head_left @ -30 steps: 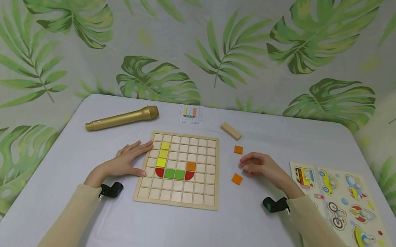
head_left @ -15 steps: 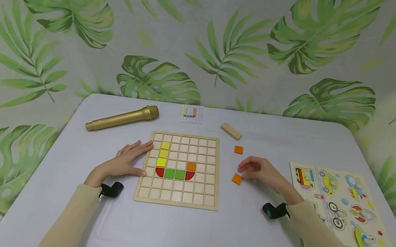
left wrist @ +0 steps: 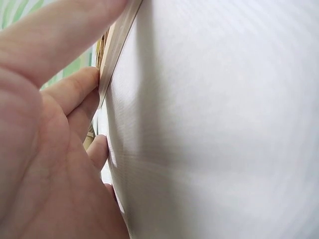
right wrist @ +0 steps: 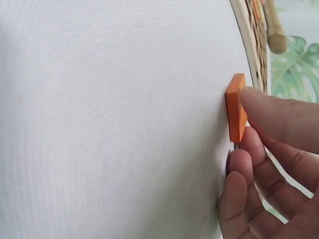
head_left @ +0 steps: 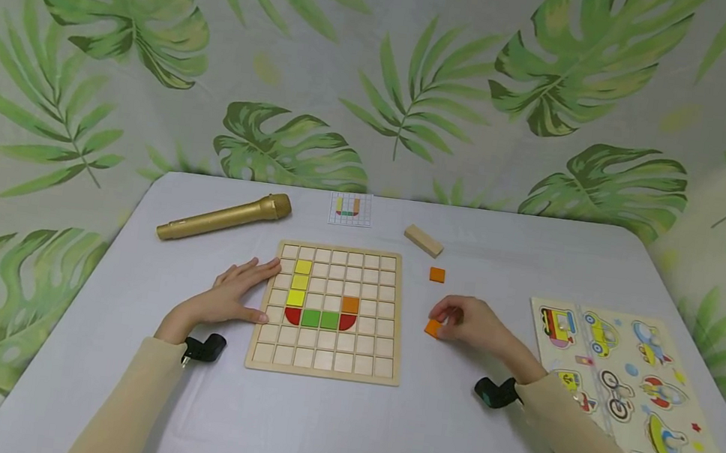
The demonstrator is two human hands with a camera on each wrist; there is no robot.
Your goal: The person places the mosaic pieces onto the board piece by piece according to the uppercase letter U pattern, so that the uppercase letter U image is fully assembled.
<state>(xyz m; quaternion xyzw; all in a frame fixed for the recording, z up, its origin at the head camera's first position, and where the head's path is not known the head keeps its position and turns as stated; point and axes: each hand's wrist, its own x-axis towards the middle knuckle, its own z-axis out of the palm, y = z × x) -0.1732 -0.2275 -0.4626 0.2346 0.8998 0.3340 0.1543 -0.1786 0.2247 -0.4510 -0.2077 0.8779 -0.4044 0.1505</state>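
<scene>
A wooden grid board (head_left: 323,370) holds a U shape of yellow tiles (head_left: 299,281), green tiles (head_left: 320,319), red rounded corner tiles (head_left: 347,323) and one orange tile (head_left: 349,306). My left hand (head_left: 233,296) rests spread at the board's left edge, fingertips and thumb touching the frame. Right of the board, my right hand (head_left: 476,326) pinches a loose orange tile (head_left: 433,328) at the table surface. In the right wrist view, the thumb lies on that tile (right wrist: 234,112) and the index finger is partly hidden behind it. Another orange tile (head_left: 437,275) lies farther back.
Behind the board lie a gold microphone (head_left: 224,217), a small pattern card (head_left: 351,209) showing a coloured U, and a plain wooden block (head_left: 424,240). A picture puzzle board (head_left: 644,344) with vehicles spreads along the right side, partly under the right forearm.
My right hand has moved down and slightly left, from beside the nearer loose orange tile onto it, thumb and fingers closing around it. The left hand and the board stay put.
</scene>
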